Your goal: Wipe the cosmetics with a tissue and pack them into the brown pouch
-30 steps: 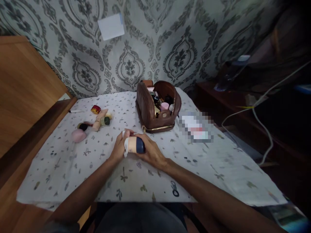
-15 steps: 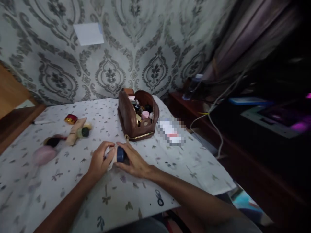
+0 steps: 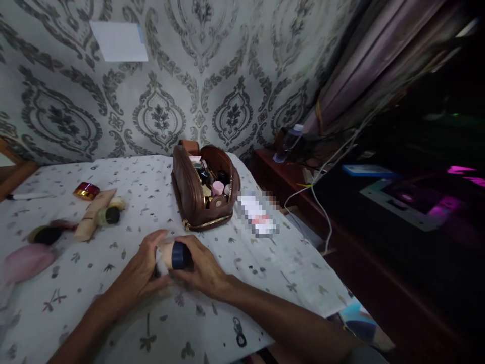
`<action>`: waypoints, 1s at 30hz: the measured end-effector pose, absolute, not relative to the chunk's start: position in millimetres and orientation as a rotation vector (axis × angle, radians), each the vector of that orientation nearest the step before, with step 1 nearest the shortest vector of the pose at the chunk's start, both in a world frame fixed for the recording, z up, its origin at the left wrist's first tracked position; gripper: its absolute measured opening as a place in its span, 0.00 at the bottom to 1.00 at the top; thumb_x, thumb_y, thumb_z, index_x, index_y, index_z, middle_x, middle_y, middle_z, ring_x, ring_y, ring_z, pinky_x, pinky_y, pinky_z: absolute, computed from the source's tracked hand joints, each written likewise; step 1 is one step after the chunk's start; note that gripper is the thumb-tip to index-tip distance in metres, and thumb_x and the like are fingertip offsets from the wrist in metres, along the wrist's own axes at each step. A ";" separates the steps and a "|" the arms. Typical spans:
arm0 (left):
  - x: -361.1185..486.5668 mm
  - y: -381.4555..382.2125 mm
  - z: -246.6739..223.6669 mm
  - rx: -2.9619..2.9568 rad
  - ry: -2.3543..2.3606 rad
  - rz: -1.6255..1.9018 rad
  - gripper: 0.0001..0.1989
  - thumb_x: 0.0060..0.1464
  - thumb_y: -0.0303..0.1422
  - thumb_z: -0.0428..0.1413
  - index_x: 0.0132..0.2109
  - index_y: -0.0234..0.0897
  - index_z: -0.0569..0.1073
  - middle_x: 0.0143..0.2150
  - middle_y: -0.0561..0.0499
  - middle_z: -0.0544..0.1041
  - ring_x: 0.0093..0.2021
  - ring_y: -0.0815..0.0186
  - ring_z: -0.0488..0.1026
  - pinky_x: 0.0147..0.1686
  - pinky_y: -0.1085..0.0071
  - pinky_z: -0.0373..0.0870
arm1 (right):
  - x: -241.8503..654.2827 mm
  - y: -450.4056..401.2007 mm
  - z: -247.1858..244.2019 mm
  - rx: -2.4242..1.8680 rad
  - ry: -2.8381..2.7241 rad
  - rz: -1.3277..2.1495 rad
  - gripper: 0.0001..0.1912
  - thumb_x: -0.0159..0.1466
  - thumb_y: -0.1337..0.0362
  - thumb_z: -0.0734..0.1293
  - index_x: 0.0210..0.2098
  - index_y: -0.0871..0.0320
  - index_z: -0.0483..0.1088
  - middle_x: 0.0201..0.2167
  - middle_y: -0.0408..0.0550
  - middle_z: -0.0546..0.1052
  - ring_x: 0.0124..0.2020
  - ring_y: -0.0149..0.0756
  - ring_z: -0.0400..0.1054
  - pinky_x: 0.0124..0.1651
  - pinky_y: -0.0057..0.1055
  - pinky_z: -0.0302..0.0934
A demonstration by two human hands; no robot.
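Observation:
In the head view a small beige bottle with a dark blue cap [image 3: 180, 255] lies sideways between my hands, just above the table. My right hand [image 3: 202, 263] is closed round the cap end. At the other end, my left hand [image 3: 149, 260] grips the bottle, thumb and fingers on opposite sides. Something whitish and blurred [image 3: 162, 257] shows between the left palm and the bottle; I cannot tell whether it is a tissue or part of the bottle. Behind my hands stands an unzipped brown cosmetic bag [image 3: 189, 194], filled with small containers, a pink-capped one [image 3: 217, 188] among them.
On the left lie a beige tube [image 3: 89, 220], a green jar with a dark lid [image 3: 108, 216], a red-and-gold jar [image 3: 86, 191], a pink rounded item [image 3: 30, 262] and a pen-like stick [image 3: 28, 196]. A water bottle [image 3: 288, 144] and a white cable [image 3: 326, 210] are at right.
My view has turned slightly right, so the table things sit further left. My left hand has opened its grip somewhat, and more of the beige bottle shows. The right hand keeps its hold on the cap.

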State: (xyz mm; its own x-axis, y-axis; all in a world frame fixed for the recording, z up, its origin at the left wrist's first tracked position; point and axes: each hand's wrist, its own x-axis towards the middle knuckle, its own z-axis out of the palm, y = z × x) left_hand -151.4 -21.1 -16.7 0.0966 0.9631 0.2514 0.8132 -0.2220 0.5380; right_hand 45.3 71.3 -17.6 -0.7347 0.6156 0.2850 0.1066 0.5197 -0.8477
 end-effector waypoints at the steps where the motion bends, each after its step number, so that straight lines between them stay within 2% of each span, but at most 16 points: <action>1: -153.4 -22.6 -14.6 2.155 1.717 0.741 0.45 0.55 0.48 0.59 0.72 0.44 0.45 0.69 0.38 0.58 0.66 0.47 0.61 0.60 0.52 0.67 | 46.0 72.3 -18.5 -0.602 -2.182 1.167 0.33 0.56 0.61 0.75 0.58 0.55 0.62 0.54 0.54 0.72 0.56 0.45 0.67 0.59 0.42 0.63; 3: -157.8 -24.6 -8.6 2.188 1.680 0.613 0.49 0.53 0.46 0.62 0.72 0.48 0.43 0.70 0.39 0.57 0.67 0.46 0.60 0.60 0.51 0.67 | 46.9 73.6 -21.1 -0.649 -2.164 1.155 0.34 0.55 0.60 0.76 0.58 0.55 0.63 0.54 0.54 0.72 0.56 0.46 0.67 0.59 0.44 0.63; 6: -163.6 -24.6 -2.3 2.183 1.706 0.582 0.41 0.60 0.39 0.56 0.73 0.50 0.43 0.69 0.41 0.59 0.66 0.49 0.61 0.60 0.52 0.68 | 48.0 73.9 -25.7 -0.671 -2.180 1.154 0.35 0.56 0.59 0.76 0.59 0.56 0.63 0.54 0.57 0.72 0.56 0.48 0.67 0.60 0.46 0.62; 9: -166.0 -21.6 -7.1 2.116 1.801 0.667 0.32 0.64 0.32 0.49 0.72 0.52 0.49 0.63 0.42 0.66 0.62 0.55 0.68 0.57 0.58 0.72 | 51.7 73.6 -29.2 -0.615 -2.199 1.169 0.35 0.59 0.61 0.74 0.63 0.53 0.59 0.56 0.57 0.70 0.58 0.49 0.66 0.62 0.48 0.61; 13: -165.3 -15.0 -24.1 2.012 1.921 0.817 0.29 0.64 0.25 0.44 0.69 0.52 0.57 0.54 0.45 0.74 0.54 0.60 0.73 0.52 0.63 0.75 | 58.6 76.9 -32.5 -0.540 -2.251 1.190 0.39 0.61 0.66 0.70 0.68 0.48 0.53 0.62 0.57 0.67 0.63 0.49 0.62 0.64 0.47 0.60; 18: -167.4 -9.6 -22.5 1.773 2.105 1.061 0.20 0.65 0.32 0.46 0.62 0.40 0.65 0.57 0.43 0.75 0.56 0.58 0.73 0.56 0.60 0.71 | 55.1 81.1 -31.0 -0.648 -2.210 1.232 0.33 0.58 0.65 0.72 0.61 0.53 0.60 0.55 0.56 0.72 0.56 0.48 0.69 0.59 0.45 0.64; 21: -166.3 -9.4 -6.6 1.705 2.146 1.188 0.16 0.64 0.35 0.48 0.55 0.36 0.69 0.49 0.43 0.78 0.49 0.58 0.76 0.50 0.63 0.73 | 50.0 80.9 -29.6 -0.758 -2.182 1.232 0.29 0.55 0.62 0.73 0.55 0.55 0.64 0.49 0.52 0.75 0.48 0.45 0.72 0.52 0.42 0.67; 24: -156.7 -16.4 10.9 1.763 2.162 1.367 0.13 0.63 0.37 0.50 0.50 0.36 0.72 0.44 0.46 0.78 0.45 0.60 0.76 0.48 0.67 0.71 | 43.8 76.6 -27.1 -0.781 -2.127 1.228 0.28 0.53 0.61 0.73 0.51 0.56 0.64 0.41 0.48 0.76 0.39 0.40 0.72 0.44 0.37 0.67; 26: -142.8 -25.0 18.9 1.847 2.145 1.460 0.13 0.64 0.35 0.49 0.48 0.36 0.74 0.42 0.46 0.77 0.44 0.62 0.75 0.47 0.68 0.71 | 40.9 72.7 -24.2 -0.782 -2.083 1.239 0.27 0.52 0.61 0.73 0.50 0.57 0.63 0.39 0.47 0.76 0.37 0.38 0.71 0.42 0.35 0.67; 30: -105.7 -38.6 18.0 2.187 2.014 1.288 0.14 0.65 0.34 0.47 0.47 0.38 0.77 0.42 0.46 0.74 0.42 0.64 0.73 0.44 0.70 0.70 | 41.1 68.9 -19.3 -0.736 -2.112 1.184 0.26 0.52 0.58 0.72 0.47 0.57 0.64 0.37 0.46 0.75 0.35 0.37 0.70 0.40 0.34 0.66</action>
